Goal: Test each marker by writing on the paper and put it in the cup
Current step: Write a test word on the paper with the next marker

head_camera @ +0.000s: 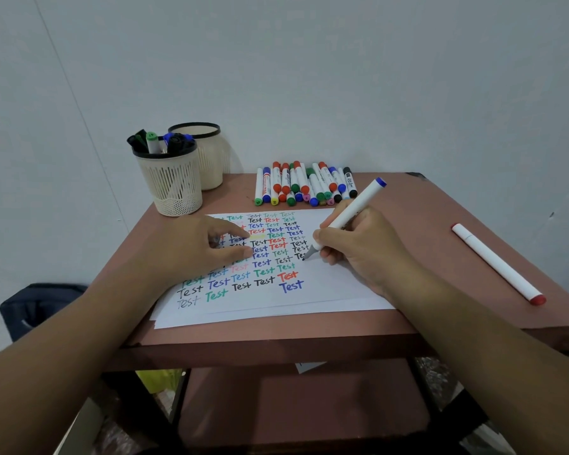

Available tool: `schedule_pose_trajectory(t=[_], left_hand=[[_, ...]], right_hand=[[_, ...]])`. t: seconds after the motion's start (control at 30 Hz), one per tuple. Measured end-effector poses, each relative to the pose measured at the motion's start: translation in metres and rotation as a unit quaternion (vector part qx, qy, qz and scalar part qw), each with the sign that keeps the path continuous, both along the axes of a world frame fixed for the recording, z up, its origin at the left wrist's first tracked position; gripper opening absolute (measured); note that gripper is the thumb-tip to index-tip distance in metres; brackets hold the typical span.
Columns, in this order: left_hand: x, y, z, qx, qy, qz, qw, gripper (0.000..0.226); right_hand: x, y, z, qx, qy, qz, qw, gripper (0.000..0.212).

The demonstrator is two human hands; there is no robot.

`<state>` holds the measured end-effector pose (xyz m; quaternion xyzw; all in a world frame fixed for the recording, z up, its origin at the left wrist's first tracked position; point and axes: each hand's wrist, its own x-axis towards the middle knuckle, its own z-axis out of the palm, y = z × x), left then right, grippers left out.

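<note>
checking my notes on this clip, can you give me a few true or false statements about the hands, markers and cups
1. The right hand holds a marker with its tip on the paper. True.
2. The left hand is lifting the paper off the table. False: it rests on the paper, fingers spread.
3. The front cup holds several markers. True.
4. The lone red-ended marker lies on the paper. False: it lies on the bare table, right of the paper.
5. The pile of markers lies behind the paper. True.
</note>
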<state>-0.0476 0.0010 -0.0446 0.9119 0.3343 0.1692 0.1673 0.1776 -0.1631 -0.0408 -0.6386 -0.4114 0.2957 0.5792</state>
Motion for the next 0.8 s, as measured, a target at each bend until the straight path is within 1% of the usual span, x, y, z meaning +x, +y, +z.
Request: schedule_pose_trajectory(t=[0.1,0.2,0.3,0.47,0.6,0.8], left_hand=[[0.0001,-0.0008,0.0002,0.002,-0.005,-0.003,1.0,0.052],[0.0004,-0.002,0.0015,0.004,-0.006,0.001,1.0,0.047],[0.0003,-0.0019,0.0019,0.006,-0.001,0.0,1.0,0.05],[0.0002,-0.0025,0.0021,0.007,-0.003,-0.001,1.0,0.045],[0.0003,-0.0021,0.0013,0.002,-0.012,-0.004,1.0,0.046],[-0.0008,-0.0021,0.0027,0.009,-0.004,-0.003,1.0,0.048]], right_hand=[[0.0013,-0.0015,-0.0007,0.007,0.007,-0.004,1.0,0.013],[0.0004,-0.0023,-0.0006,0.0,-0.008,0.006,1.0,0.014],[0.0,-0.0021,-0.0002,-0.001,-0.013,0.005,1.0,0.015],[0.0003,-0.0022,0.0004,0.001,-0.008,0.006,1.0,0.015],[-0.0002,-0.0028,0.0016,-0.006,-0.017,0.013,1.0,0.018],[0.0018,-0.0023,0.0001,0.003,-0.011,-0.013,1.0,0.016]])
